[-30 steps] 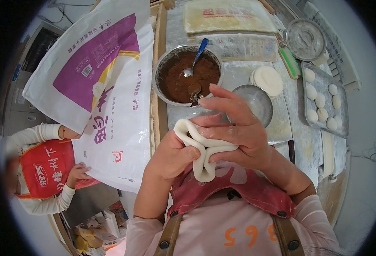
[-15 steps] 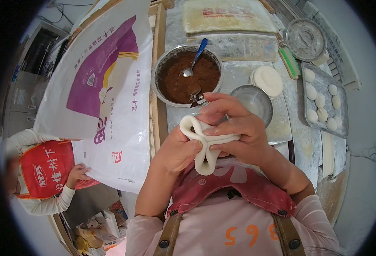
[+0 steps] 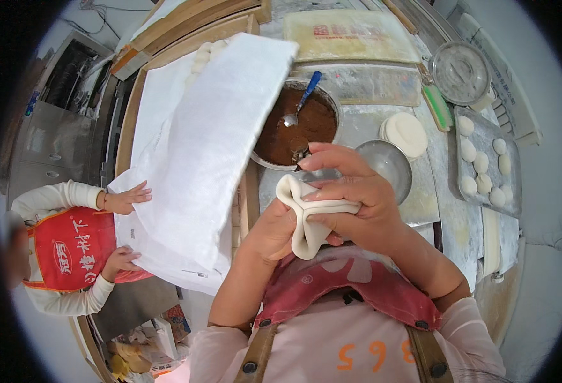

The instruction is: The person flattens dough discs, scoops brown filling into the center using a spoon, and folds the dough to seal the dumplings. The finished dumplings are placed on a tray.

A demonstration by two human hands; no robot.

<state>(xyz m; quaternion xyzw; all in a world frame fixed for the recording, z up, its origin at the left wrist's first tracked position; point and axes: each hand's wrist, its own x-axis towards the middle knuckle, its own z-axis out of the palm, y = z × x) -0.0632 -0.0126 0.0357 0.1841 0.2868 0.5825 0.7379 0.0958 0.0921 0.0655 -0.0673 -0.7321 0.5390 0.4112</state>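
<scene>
In front of my chest, both hands hold a round white dough wrapper (image 3: 303,223) whose edges are folded in toward the centre, making a three-armed seam. My left hand (image 3: 269,231) cups it from the left, with the thumb at the fold. The fingers and thumb of my right hand (image 3: 373,203) pinch the arm of the seam on the right. Whatever lies inside the wrapper is hidden. Just beyond my hands is a metal bowl of brown crumbly filling (image 3: 287,137), with a blue-handled spoon (image 3: 306,94) standing in it. A second metal utensil lies at its near edge.
An empty-looking metal bowl (image 3: 392,175) and stacked dough discs (image 3: 405,135) sit to the right. Farther right are a tray (image 3: 485,135) of dough pieces, a green brush (image 3: 439,108) and a round lid (image 3: 461,73). At left, a co-worker's hands (image 3: 126,198) touch a white sack (image 3: 223,134) overhanging the filling bowl.
The white sack has been folded over and now covers part of the filling bowl, uncovering a wooden-edged tray at left. My left thumb has shifted slightly; the wrapper's open loop looks narrower.
</scene>
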